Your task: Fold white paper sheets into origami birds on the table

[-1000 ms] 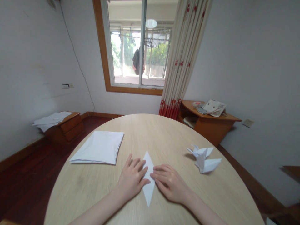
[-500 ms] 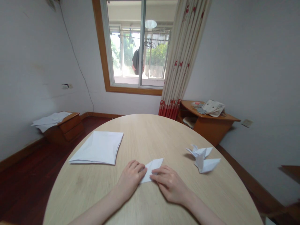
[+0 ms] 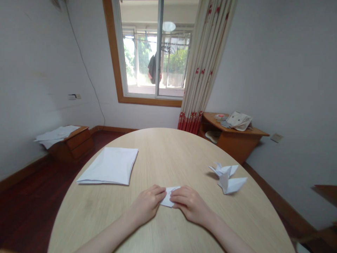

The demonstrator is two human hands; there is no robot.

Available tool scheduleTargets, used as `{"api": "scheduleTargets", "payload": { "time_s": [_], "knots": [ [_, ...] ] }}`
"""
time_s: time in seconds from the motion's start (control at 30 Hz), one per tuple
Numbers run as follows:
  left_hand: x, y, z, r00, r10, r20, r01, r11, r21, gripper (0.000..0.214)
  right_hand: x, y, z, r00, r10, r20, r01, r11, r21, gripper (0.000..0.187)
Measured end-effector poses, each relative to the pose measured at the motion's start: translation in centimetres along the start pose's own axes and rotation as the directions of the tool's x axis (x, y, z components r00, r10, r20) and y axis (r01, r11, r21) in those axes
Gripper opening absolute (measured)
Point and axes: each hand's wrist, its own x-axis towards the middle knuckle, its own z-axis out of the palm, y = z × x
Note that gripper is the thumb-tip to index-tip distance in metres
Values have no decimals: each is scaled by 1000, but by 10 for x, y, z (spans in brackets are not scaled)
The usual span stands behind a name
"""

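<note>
A small folded sheet of white paper [image 3: 167, 200] lies on the round wooden table [image 3: 163, 151] close in front of me. My left hand [image 3: 150, 202] grips its left side, fingers pressed together on the edge. On the right side, my right hand [image 3: 189, 203] pinches the paper, its fingertips over the top face. Both hands cover parts of the sheet, so its full outline is hidden. Off to the right stand folded white paper cranes [image 3: 231, 183], apart from my hands.
A stack of white paper [image 3: 109, 165] rests on the table's left side. Beyond the table are a low drawer cabinet [image 3: 79, 142] with papers on it, a wooden corner desk [image 3: 239, 144] holding a cloth bag, and a patterned curtain [image 3: 200, 80] beside the window.
The folded paper has turned and its upper right corner no longer sticks up above my hands. My left hand has shifted slightly, its fingers now flatter along the paper's edge.
</note>
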Motion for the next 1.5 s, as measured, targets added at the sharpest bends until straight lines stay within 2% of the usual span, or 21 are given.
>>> {"api": "scheduleTargets", "payload": {
  "time_s": [0.13,0.27,0.5,0.7,0.97,1.13,1.5],
  "knots": [
    [-1,2,-1,999,-12,-36,10,997,-77,31,-2,4,4,999,35,-23,-34,999,37,16],
    [0,5,-3,997,-50,-57,41,989,-141,25,-1,1,2,997,75,4,-75,996,55,15],
    [1,11,-13,997,-71,-14,68,988,-137,12,2,-5,-1,989,142,36,-143,989,33,21],
    [2,10,-8,995,-90,-37,83,985,-154,6,3,-9,0,985,169,42,-171,985,32,22],
    [4,6,-2,994,-86,-66,75,985,-158,13,6,-12,6,967,253,22,-252,967,-37,15],
    [5,6,1,991,-119,-53,109,981,-160,12,7,-12,9,944,329,2,-329,944,-24,12],
    [4,8,5,987,-133,-87,122,984,-128,18,7,-8,13,934,357,9,-356,933,-61,10]
  ]
}}
